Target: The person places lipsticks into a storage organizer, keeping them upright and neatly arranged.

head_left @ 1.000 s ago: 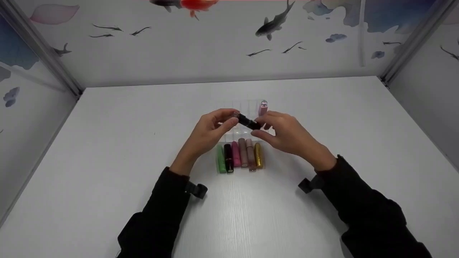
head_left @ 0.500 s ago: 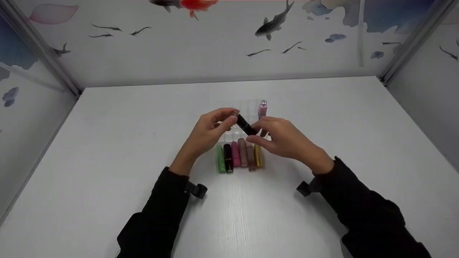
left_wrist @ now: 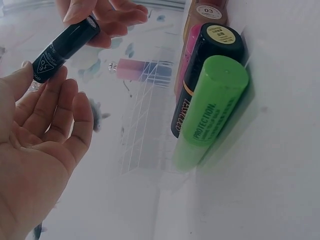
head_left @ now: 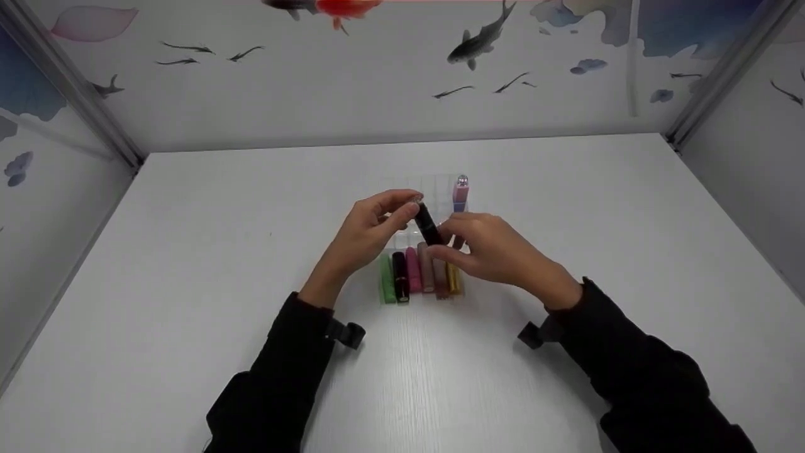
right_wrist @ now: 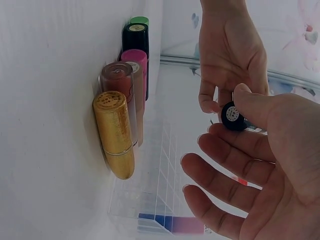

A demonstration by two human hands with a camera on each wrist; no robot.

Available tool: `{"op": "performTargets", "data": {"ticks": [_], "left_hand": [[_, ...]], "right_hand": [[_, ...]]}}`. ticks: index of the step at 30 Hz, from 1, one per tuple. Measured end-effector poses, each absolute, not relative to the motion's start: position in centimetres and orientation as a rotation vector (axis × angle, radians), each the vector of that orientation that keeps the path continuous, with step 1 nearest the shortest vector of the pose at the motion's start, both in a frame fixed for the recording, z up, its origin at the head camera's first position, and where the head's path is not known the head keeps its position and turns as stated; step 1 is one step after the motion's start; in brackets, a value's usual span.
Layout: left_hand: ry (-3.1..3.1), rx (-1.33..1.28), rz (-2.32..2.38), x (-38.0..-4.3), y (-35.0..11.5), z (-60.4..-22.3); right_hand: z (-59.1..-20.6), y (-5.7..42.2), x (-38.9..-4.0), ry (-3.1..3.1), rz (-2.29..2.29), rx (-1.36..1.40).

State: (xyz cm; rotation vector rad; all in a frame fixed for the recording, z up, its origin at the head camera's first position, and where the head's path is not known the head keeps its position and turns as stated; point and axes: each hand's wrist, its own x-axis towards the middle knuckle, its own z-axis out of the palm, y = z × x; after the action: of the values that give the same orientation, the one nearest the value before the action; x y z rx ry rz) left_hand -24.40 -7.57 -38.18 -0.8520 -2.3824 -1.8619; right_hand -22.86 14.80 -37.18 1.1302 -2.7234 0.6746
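Note:
A black lipstick tube (head_left: 426, 223) is held in the air between both hands, tilted with its lower end toward the right. My left hand (head_left: 368, 229) pinches the upper end between thumb and fingers. At the lower end, my right hand (head_left: 490, 246) grips with thumb and index finger, its other fingers spread loosely. White lettering shows on the tube's side (left_wrist: 64, 49) in the left wrist view. From the right wrist, a round label is visible on its end (right_wrist: 232, 114). Beneath the hands lies a clear compartmented organizer (head_left: 434, 184), partly hidden by them.
A pink and blue tube (head_left: 461, 190) is in the organizer's far right part. Along the near side lie a green tube (head_left: 387, 280), a black tube (head_left: 400, 278), a pink tube (head_left: 413, 270), two brownish tubes and a gold tube (right_wrist: 116, 135). Printed walls surround the white table (head_left: 220, 239).
My right hand has moved down and slightly left, swinging the black lipstick tube to a steeper tilt. The left hand stays nearly in place.

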Motion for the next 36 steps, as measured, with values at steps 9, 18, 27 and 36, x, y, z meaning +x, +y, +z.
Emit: {"op": "performTargets", "data": {"ticks": [9,18,27,36], "left_hand": [[-2.410,-0.838,-1.847,-24.30,-7.33,-38.08],[-2.416,-0.855,-1.839,-24.26,-7.10,-38.14],[-2.428,-0.856,-1.835,-24.20,-7.03,-38.15],[-2.438,-0.876,-1.817,-24.34,-6.93,-38.41]], "right_hand": [[-37.16,14.40,-22.50,-2.745,0.648,1.135],[-37.27,14.20,-22.20,-2.731,0.615,1.150],[-37.29,13.98,-22.12,-2.758,0.618,1.148],[-37.41,13.99,-22.08,-2.763,0.617,1.162]]}}
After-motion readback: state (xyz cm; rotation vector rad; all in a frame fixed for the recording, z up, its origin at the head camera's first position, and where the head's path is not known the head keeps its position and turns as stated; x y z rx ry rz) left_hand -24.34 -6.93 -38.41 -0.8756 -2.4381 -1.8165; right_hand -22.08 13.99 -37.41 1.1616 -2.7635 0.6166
